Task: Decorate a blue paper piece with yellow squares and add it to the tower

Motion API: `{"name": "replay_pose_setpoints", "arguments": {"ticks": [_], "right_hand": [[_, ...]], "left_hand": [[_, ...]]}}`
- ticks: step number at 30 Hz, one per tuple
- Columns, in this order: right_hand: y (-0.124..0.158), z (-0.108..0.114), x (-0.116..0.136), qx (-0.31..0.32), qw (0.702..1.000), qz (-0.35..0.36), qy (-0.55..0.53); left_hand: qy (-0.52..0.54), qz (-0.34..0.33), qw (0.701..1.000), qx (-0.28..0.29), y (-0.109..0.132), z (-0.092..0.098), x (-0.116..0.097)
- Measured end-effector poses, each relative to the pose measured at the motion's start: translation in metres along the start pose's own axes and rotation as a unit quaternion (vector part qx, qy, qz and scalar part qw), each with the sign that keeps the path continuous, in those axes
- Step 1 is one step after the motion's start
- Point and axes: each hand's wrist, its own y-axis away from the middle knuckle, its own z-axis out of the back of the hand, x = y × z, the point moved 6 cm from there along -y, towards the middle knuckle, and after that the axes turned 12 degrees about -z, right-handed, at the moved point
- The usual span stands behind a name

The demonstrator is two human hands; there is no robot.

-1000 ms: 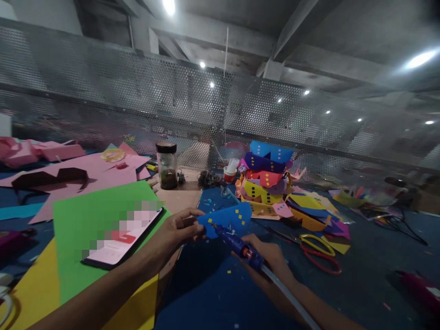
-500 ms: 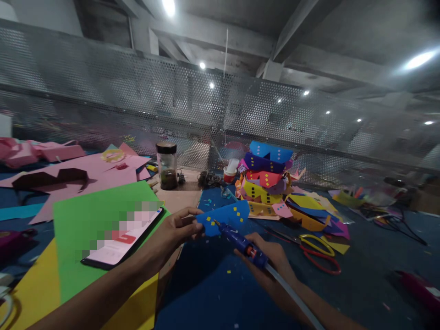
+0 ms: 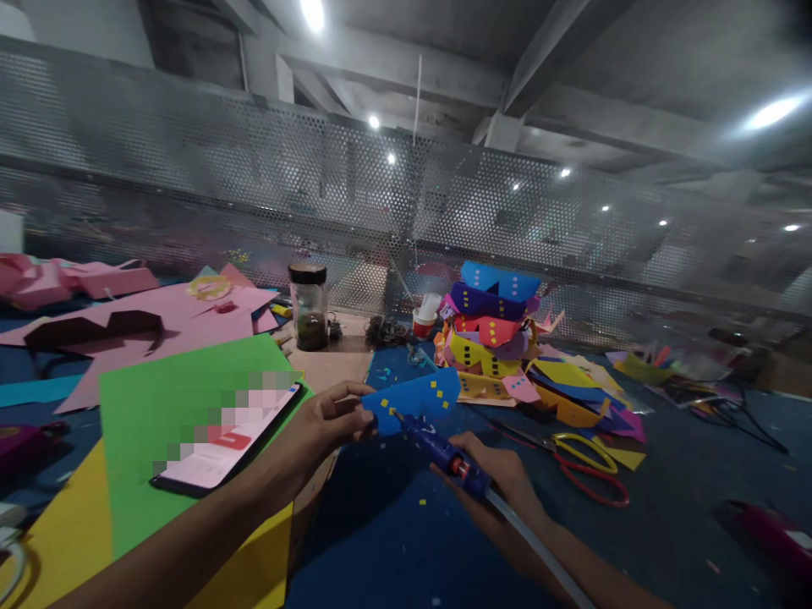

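Note:
Between the thumb and fingers of my left hand (image 3: 333, 419) is the left end of a blue paper piece (image 3: 415, 402), dotted with small yellow squares. My right hand (image 3: 491, 478) grips a dark blue hot glue gun (image 3: 444, 452), its nozzle pointing up and left. The nozzle tip lies over the paper beside the lower-left yellow squares; I cannot tell if it touches. A clear glue stick (image 3: 533, 541) runs out of the gun's back end. Loose yellow bits, such as one small square (image 3: 422, 502), lie on the blue table under my hands.
A phone (image 3: 228, 444) rests on green card (image 3: 145, 397) at left. Scissors (image 3: 587, 465) with red and yellow handles lie right of my right hand. Beyond are a stack of folded paper pieces (image 3: 495, 330), a jar (image 3: 309, 309), a paper cup (image 3: 424, 321) and a mesh screen (image 3: 304, 194).
The glue gun has shifted very slightly left and down against the blue paper. My left hand and the paper stay nearly in place.

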Motion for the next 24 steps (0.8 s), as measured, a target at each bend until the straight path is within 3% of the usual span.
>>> {"name": "replay_pose_setpoints", "arguments": {"ticks": [9,12,18,24], "right_hand": [[-0.0022,-0.0041,-0.0072,0.043,0.998,-0.051,-0.009],[-0.0009,-0.0017,-0.0051,0.029,0.997,-0.062,-0.017],[-0.0042,-0.0077,-0.0108,0.063,0.996,-0.054,-0.022],[-0.0026,-0.0032,-0.0100,0.024,0.999,-0.037,-0.002]], "left_hand": [[-0.005,0.002,1.000,-0.002,0.0000,0.0001,-0.0005],[-0.003,0.004,1.000,-0.006,-0.0002,0.0001,-0.0003],[-0.008,0.002,1.000,-0.002,0.0000,0.0004,0.0002],[-0.012,0.001,1.000,0.006,0.0009,-0.0004,0.0005]]}}
